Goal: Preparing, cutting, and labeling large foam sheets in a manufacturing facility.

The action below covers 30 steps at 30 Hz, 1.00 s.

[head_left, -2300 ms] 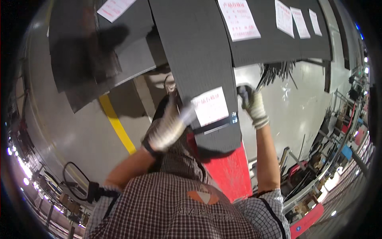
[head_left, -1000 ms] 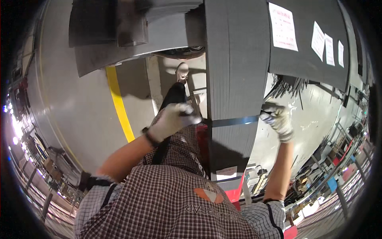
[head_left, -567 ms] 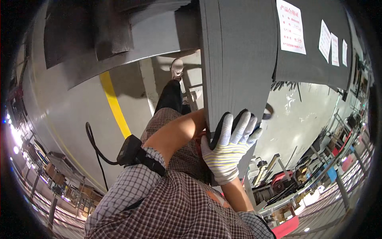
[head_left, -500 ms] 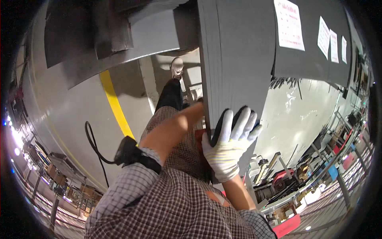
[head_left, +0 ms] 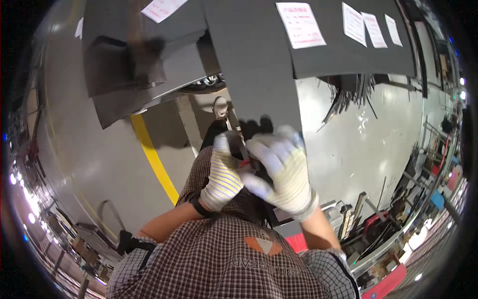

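Observation:
My left hand (head_left: 223, 179), in a striped knit glove with a dark palm, is raised in front of my checked apron (head_left: 214, 249). One finger points up and the others are partly hidden; I see nothing held in it. Close beside it on the right, my right hand (head_left: 286, 172) wears a similar glove. Its fingers are spread and blurred, with the thumb toward the left hand. Beyond both hands lies a long dark grey panel or stack of sheets (head_left: 249, 65), with a hand's shadow on its near part. Whether the right fingertips touch it, I cannot tell.
More dark sheets (head_left: 356, 57) with printed white papers (head_left: 301, 25) lie at the far right, above a bundle of thin black strips (head_left: 348, 94). Dark bent sheets (head_left: 119, 65) stand far left. A yellow floor line (head_left: 154, 159) runs on the left; a shoe (head_left: 220, 107) shows between.
My right hand has lifted from the panel's near end. My left hand has come up from behind the panel's edge into view. The sheets have shifted left in view.

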Each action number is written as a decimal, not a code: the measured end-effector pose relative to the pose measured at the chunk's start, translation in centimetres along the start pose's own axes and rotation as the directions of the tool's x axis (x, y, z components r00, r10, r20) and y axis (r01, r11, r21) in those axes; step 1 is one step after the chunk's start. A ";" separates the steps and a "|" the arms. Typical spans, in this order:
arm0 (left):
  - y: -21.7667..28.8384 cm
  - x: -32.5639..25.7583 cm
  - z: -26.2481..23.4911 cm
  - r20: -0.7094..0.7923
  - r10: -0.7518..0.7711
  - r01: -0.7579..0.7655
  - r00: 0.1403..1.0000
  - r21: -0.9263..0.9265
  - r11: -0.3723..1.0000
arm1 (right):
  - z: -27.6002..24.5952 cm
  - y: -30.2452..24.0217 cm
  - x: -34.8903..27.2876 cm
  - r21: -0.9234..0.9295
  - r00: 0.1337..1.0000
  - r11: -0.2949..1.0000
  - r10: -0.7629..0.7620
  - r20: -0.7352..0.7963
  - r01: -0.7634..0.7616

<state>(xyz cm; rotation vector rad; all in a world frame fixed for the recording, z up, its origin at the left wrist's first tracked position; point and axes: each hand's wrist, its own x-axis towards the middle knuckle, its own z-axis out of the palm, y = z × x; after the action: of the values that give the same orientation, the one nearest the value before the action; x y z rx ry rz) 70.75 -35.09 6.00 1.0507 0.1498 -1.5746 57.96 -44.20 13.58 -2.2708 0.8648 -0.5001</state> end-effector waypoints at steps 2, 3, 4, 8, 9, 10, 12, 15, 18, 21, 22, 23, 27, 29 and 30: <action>-2.6 2.0 -2.2 0.132 -0.244 0.276 0.961 -0.372 0.886 | 0.4 0.9 -0.7 -0.012 0.960 1.000 0.004 0.280 -0.001; -2.8 2.7 -2.1 0.281 -0.374 0.468 0.884 -0.512 0.720 | 0.1 1.1 -0.1 -0.022 0.936 0.996 -0.075 0.345 0.088; -2.8 3.3 -2.2 0.237 -0.261 0.276 0.936 -0.032 0.960 | -2.0 1.2 0.4 -0.056 0.873 0.998 0.008 0.487 0.022; -1.3 3.1 -2.0 0.137 -0.097 0.016 0.986 0.494 0.869 | -9.4 6.5 1.5 -0.170 0.848 0.974 0.215 0.484 -0.150; -1.0 3.1 -1.0 0.126 -0.069 -0.003 0.990 0.493 0.870 | -8.9 8.3 1.4 -0.180 0.841 0.971 0.226 0.491 -0.156; -1.6 3.3 -1.6 0.152 -0.097 0.014 0.984 0.470 0.883 | -7.0 10.9 0.3 -0.193 0.837 0.962 0.265 0.479 -0.195; -2.1 3.9 -1.4 0.141 -0.171 0.078 0.975 0.506 0.859 | -3.2 16.3 -3.8 -0.058 0.868 0.943 0.325 0.375 -0.328; -1.3 4.2 -1.2 0.114 -0.223 0.121 0.968 0.568 0.814 | -1.2 17.9 -3.8 -0.103 0.854 0.896 0.444 0.271 -0.433; -1.6 3.1 -1.7 0.263 -0.043 -0.131 0.964 0.610 0.782 | 1.1 21.5 -6.5 -0.457 0.720 0.796 0.579 0.383 -0.397; 1.8 4.6 1.1 0.283 0.204 -0.321 0.937 0.473 0.821 | 1.6 19.6 -3.7 0.358 0.790 0.707 0.574 0.215 -0.610; 4.8 6.0 2.1 0.359 0.231 -0.396 0.904 0.502 0.769 | 0.9 16.6 -1.5 0.337 0.788 0.715 0.589 0.181 -0.612; 6.3 6.5 2.6 0.441 0.254 -0.476 0.861 0.519 0.710 | 0.5 14.5 0.0 0.315 0.787 0.727 0.600 0.139 -0.610; 1.4 3.8 -0.1 0.188 -0.011 -0.075 0.982 0.447 0.891 | -3.3 10.5 0.8 -0.070 0.628 0.802 0.514 0.584 -0.593; 1.0 3.6 0.0 0.191 0.040 -0.123 0.981 0.442 0.888 | -3.4 10.9 -0.8 -0.284 0.437 0.805 0.537 0.721 -0.522; 0.7 3.4 0.1 0.204 0.073 -0.158 0.976 0.438 0.885 | -2.8 11.0 -0.8 -0.348 0.485 0.801 0.580 0.655 -0.488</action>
<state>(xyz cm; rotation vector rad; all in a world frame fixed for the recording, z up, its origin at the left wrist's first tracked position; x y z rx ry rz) 71.55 -37.88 4.02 1.2367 -0.4207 -1.6237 50.96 -51.10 7.91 -1.8470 1.0849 0.7594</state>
